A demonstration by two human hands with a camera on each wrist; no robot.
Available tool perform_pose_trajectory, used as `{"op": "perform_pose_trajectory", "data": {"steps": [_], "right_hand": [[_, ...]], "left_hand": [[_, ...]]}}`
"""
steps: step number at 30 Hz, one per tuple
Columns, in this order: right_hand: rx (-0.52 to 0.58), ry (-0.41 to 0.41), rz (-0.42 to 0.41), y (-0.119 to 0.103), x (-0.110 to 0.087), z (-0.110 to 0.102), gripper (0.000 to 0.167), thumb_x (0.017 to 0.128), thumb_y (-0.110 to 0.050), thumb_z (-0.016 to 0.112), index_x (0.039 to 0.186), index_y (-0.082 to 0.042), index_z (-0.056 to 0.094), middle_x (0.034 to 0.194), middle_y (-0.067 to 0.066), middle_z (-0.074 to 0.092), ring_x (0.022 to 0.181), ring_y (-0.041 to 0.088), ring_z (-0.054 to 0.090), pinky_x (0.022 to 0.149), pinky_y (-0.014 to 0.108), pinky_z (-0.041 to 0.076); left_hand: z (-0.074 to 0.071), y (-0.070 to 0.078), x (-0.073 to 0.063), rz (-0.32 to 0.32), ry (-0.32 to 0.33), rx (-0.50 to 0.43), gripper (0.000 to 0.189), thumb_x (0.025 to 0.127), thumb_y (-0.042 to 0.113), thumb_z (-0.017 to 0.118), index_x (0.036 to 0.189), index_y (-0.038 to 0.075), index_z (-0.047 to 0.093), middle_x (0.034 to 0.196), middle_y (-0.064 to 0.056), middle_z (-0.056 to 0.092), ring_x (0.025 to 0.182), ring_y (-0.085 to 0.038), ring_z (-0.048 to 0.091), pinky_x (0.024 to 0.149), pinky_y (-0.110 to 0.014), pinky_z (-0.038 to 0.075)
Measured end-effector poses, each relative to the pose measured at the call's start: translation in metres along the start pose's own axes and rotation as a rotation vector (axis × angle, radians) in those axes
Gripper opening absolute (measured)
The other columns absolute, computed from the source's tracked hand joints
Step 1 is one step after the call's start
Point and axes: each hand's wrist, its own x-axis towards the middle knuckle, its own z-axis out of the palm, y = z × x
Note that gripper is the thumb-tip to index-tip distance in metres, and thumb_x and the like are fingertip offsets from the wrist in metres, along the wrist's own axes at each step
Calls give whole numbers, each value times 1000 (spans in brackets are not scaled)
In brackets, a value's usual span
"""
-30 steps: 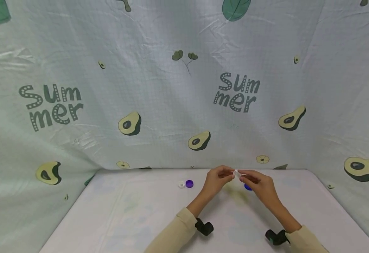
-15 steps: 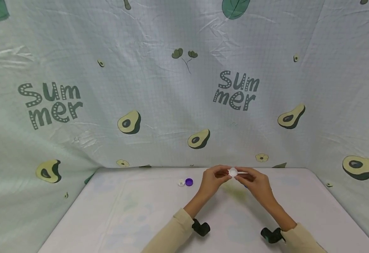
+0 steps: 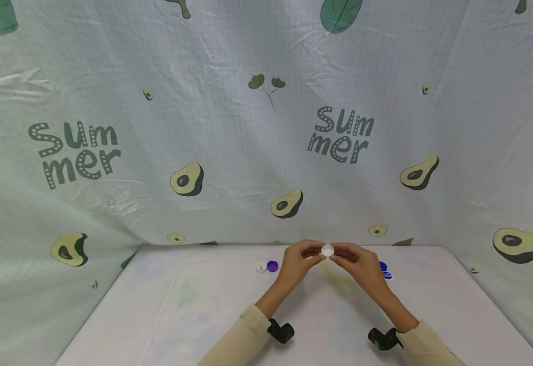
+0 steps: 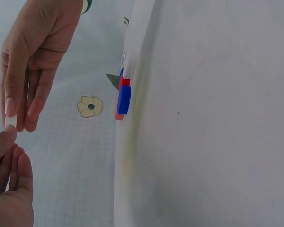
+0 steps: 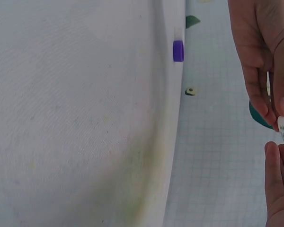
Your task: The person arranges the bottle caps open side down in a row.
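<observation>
A small round white cap (image 3: 327, 250) is held up in front of the table's far edge, its round face toward the head camera. The thumb and fingers of my left hand (image 3: 295, 256) pinch its left edge. On the opposite edge, my right hand (image 3: 355, 260) pinches it the same way. In the right wrist view, small greenish print shows on the white cap (image 5: 283, 126), between the two hands' fingertips. Edge-on in the left wrist view, the white cap (image 4: 10, 121) is partly hidden by the thumbs.
A purple cap (image 3: 273, 266) and another white cap (image 3: 261, 267) lie left of my hands. Two blue caps (image 3: 382, 266) lie to the right, partly behind my right wrist. An avocado-print curtain (image 3: 229, 152) hangs behind the white table (image 3: 193, 305).
Both hands have shifted a little left with the white cap. Its face has turned toward the head camera, and the blue caps right of my hands show more.
</observation>
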Motion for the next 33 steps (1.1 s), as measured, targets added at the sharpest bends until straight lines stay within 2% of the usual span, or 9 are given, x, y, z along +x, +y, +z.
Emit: {"op": "perform_pose_trajectory", "data": {"steps": [4,9,15,24,33], "right_hand": [[-10,-16,16,15,1,8,31,90,-3,76,120,-1,71,112,15,74,100,31,73,81,16,55],[36,-43,20,23,3,15,30,89,-14,78,119,-9,74,111,9,76,100,23,74,82,21,57],[15,-54,10,21,4,23,33,87,-16,81,119,-10,75,111,7,76,99,23,75,81,23,58],[32,-89,45,19,5,36,33,86,-17,82,118,-13,75,111,5,76,102,22,74,84,27,58],[41,-119,56,18,11,46,31,87,-15,81,117,-12,75,111,5,76,102,23,74,85,28,58]], "left_hand": [[-9,1,-4,-17,-16,-1,27,87,3,78,114,1,74,110,-13,74,103,-30,71,91,-30,57],[-19,6,-9,-35,-43,36,27,89,1,76,115,-2,73,110,-15,75,102,-30,73,88,-25,57],[-29,5,-12,-53,-46,69,27,88,-4,75,114,-8,71,107,-21,74,98,-36,73,83,-23,58],[-44,0,-17,-63,-66,131,27,87,7,79,113,3,75,107,-9,76,97,-23,74,83,-22,58],[-57,3,-15,-52,-80,201,27,87,8,79,113,1,75,108,-10,76,95,-21,75,81,-22,58]]}}
